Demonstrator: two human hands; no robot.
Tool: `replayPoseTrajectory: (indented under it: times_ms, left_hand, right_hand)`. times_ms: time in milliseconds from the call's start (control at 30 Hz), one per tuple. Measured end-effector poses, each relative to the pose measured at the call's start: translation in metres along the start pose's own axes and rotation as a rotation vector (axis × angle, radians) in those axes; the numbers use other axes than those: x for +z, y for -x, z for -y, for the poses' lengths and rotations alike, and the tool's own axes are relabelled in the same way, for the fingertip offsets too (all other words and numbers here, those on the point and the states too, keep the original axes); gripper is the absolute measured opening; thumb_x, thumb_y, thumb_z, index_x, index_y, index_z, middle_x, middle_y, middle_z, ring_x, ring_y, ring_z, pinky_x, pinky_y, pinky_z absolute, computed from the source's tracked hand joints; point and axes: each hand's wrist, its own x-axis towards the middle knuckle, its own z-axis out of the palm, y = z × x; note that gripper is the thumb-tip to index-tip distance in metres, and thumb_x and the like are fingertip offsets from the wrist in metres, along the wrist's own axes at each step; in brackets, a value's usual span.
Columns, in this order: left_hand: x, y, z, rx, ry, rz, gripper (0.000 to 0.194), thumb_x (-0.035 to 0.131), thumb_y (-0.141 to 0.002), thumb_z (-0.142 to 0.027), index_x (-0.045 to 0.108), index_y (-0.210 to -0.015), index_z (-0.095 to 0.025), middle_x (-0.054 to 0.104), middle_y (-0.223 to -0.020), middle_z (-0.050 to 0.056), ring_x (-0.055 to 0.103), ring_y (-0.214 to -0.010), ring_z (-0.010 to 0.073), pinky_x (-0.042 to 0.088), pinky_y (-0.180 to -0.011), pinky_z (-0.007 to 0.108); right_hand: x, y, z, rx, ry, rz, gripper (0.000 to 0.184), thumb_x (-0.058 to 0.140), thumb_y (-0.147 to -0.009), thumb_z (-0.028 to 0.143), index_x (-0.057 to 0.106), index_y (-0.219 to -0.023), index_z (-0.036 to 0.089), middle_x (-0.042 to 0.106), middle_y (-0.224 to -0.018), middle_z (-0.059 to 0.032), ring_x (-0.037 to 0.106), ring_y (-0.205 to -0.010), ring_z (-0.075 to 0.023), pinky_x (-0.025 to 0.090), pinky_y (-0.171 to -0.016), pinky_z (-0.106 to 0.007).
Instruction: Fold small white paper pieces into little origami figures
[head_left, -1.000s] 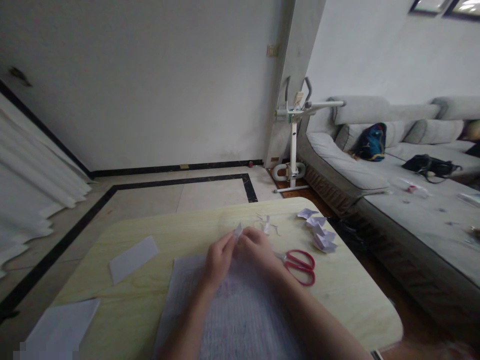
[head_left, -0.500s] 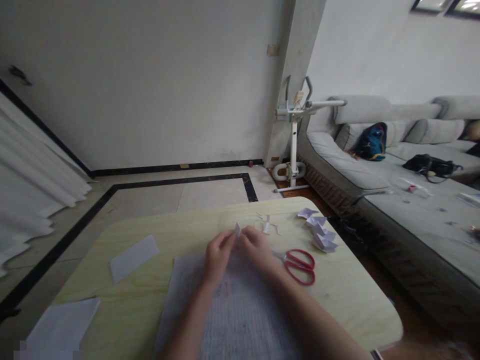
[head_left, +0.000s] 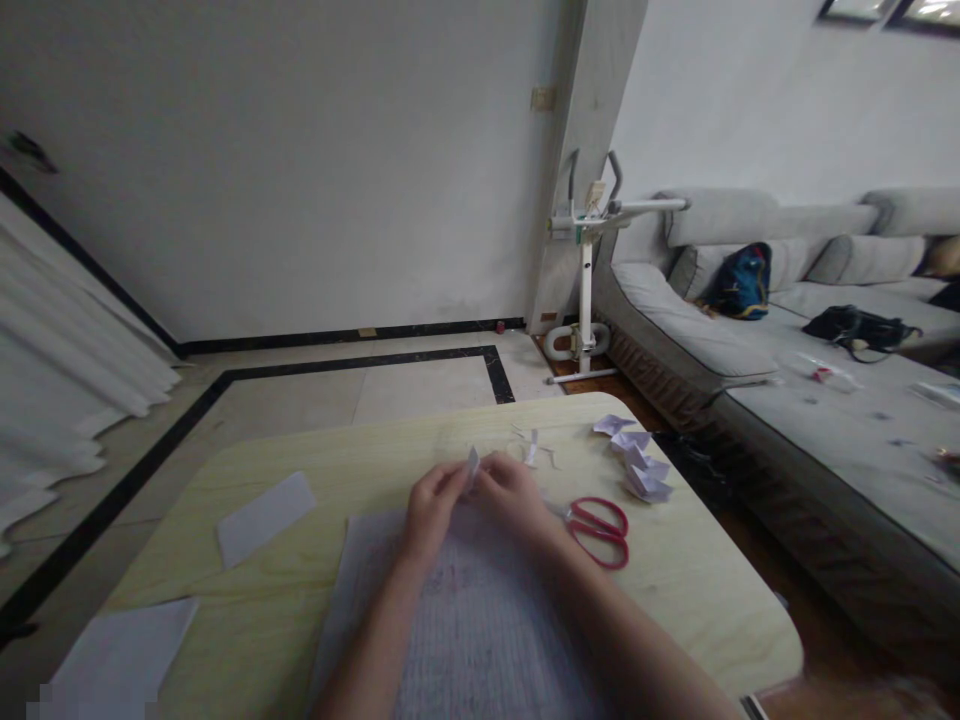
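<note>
Between my two hands, above the far edge of a large written-on sheet (head_left: 480,620), is a small folded piece of white paper (head_left: 472,464). My left hand (head_left: 433,505) pinches it from the left. From the right, my right hand (head_left: 514,492) grips it with bent fingers. Most of the folded paper is hidden by the fingers; only a pointed tip sticks up. Red-handled scissors (head_left: 600,530) lie beside my right forearm, their blades partly hidden by it. Thin paper scraps (head_left: 533,448) are just beyond my right hand.
Several folded paper shapes (head_left: 636,462) stand near the right edge of the wooden table (head_left: 712,590). A white paper rectangle (head_left: 266,518) and more paper (head_left: 124,650) lie on the left. A grey sofa (head_left: 825,440) and an exercise machine (head_left: 586,290) are beyond.
The hands stay together around the folded paper with hardly any movement. The whole view has shifted very slightly; scissors and paper shapes lie as before.
</note>
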Motion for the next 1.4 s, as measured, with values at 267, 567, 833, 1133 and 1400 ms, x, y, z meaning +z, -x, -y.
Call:
replayPoseTrajectory:
  times_ms: [267, 567, 833, 1133, 1400]
  left_hand:
    - [0.001, 0.000, 0.002, 0.016, -0.029, -0.096, 0.030, 0.069, -0.075, -0.040, 0.073, -0.089, -0.014, 0.074, -0.086, 0.007, 0.067, -0.078, 0.0202, 0.052, -0.069, 0.027]
    - [0.004, 0.002, -0.002, 0.127, -0.148, -0.200, 0.025, 0.066, -0.077, -0.039, 0.072, -0.085, -0.015, 0.074, -0.080, 0.005, 0.068, -0.074, 0.0198, 0.053, -0.067, 0.027]
    - [-0.002, 0.002, 0.003, 0.275, -0.296, -0.288, 0.019, 0.067, -0.078, -0.036, 0.072, -0.083, -0.019, 0.071, -0.079, 0.004, 0.063, -0.071, 0.0180, 0.049, -0.068, 0.026]
    - [0.001, 0.004, 0.005, 0.314, -0.313, -0.209, 0.015, 0.063, -0.082, -0.032, 0.069, -0.084, -0.019, 0.072, -0.079, 0.003, 0.067, -0.071, 0.0175, 0.052, -0.068, 0.026]
    - [0.001, 0.005, 0.006, 0.293, -0.293, -0.214, 0.016, 0.064, -0.081, -0.033, 0.070, -0.086, -0.019, 0.074, -0.083, 0.005, 0.069, -0.077, 0.0193, 0.053, -0.073, 0.028]
  right_hand:
    - [0.003, -0.001, -0.001, 0.000, 0.030, -0.162, 0.010, 0.060, -0.072, 0.018, 0.051, -0.068, 0.020, 0.047, -0.057, 0.0059, 0.044, -0.053, -0.0113, 0.034, -0.050, -0.021]
    - [0.004, 0.000, 0.000, -0.047, 0.086, -0.154, 0.004, 0.060, -0.075, 0.017, 0.064, -0.075, 0.018, 0.059, -0.066, 0.0010, 0.049, -0.057, -0.0122, 0.039, -0.053, -0.023]
    - [0.004, 0.000, 0.001, -0.038, -0.024, -0.100, 0.014, 0.059, -0.079, 0.021, 0.071, -0.084, 0.019, 0.063, -0.071, -0.0023, 0.055, -0.065, -0.0153, 0.043, -0.059, -0.025]
    - [0.005, -0.003, -0.001, 0.022, -0.091, -0.123, 0.008, 0.061, -0.077, 0.025, 0.064, -0.075, 0.018, 0.064, -0.068, -0.0013, 0.056, -0.061, -0.0144, 0.044, -0.055, -0.024]
    - [0.006, 0.002, 0.008, -0.008, 0.010, -0.167, 0.008, 0.059, -0.077, 0.020, 0.067, -0.077, 0.020, 0.067, -0.066, -0.0010, 0.057, -0.056, -0.0138, 0.045, -0.053, -0.024]
